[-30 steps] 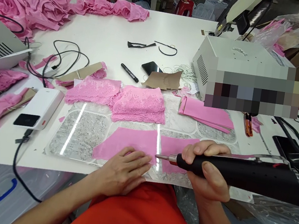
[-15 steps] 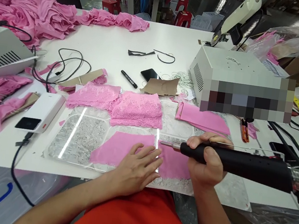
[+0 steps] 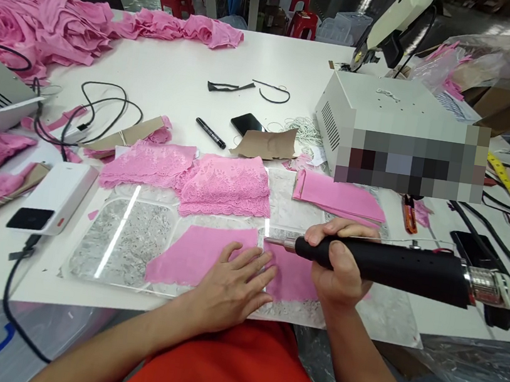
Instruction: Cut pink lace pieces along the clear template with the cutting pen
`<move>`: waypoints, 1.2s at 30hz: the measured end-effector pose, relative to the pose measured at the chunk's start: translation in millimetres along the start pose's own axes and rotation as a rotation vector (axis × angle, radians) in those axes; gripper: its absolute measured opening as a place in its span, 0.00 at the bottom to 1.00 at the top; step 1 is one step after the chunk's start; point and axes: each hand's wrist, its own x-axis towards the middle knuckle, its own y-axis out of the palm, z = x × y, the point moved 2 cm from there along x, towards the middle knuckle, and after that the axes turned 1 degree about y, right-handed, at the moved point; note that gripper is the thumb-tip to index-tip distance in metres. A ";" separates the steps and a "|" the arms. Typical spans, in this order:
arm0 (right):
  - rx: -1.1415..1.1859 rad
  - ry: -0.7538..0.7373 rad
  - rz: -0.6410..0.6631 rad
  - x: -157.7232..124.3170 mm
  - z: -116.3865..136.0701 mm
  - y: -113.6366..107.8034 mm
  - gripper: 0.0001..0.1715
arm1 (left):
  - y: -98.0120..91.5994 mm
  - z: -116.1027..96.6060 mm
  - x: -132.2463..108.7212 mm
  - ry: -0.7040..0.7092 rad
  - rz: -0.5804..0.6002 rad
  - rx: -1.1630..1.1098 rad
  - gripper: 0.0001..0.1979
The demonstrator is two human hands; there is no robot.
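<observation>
Two hands: both are working at the near edge of the white table (image 3: 181, 73), one on cloth and one on a tool.
Right hand grip: the right hand (image 3: 340, 263) is wrapping its fingers and thumb shut around the front of a black hot cutting tool (image 3: 387, 266), close behind the metal tip.
Tool tip: the tip is pointing left and sitting at the gap between two pink fabric pieces, just beside the left fingertips.
Left hand: the left hand (image 3: 232, 286) is lying flat with fingers spread, pressing down on the left pink fabric piece (image 3: 194, 252).
Fabric position: that piece is lying on a clear cutting plate (image 3: 119, 241); the right pink fabric piece (image 3: 290, 275) is lying just beside it, partly under the right hand.
Handling, fabric: it looks thin, light and soft, likely sliding on the smooth plate, so a flat palm near the cut edge is suiting it best.
Handling, tool: it looks rigid and long with a rear cable, so holding it far forward is probably giving steadier control; the tip is best left untouched.
Surroundings: pink lace stacks (image 3: 222, 183) are lying behind the plate, a folded pink stack (image 3: 339, 196) to the right.
</observation>
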 end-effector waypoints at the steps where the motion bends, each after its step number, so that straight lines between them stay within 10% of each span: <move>1: 0.002 0.001 -0.011 0.6 0.4 -0.6 0.07 | -1.1 -0.4 -0.6 0.003 -0.006 -0.003 0.15; 36: 0.165 0.147 0.096 -17.2 25.1 -26.5 0.08 | -11.8 -7.8 -17.3 0.206 -0.001 -0.105 0.14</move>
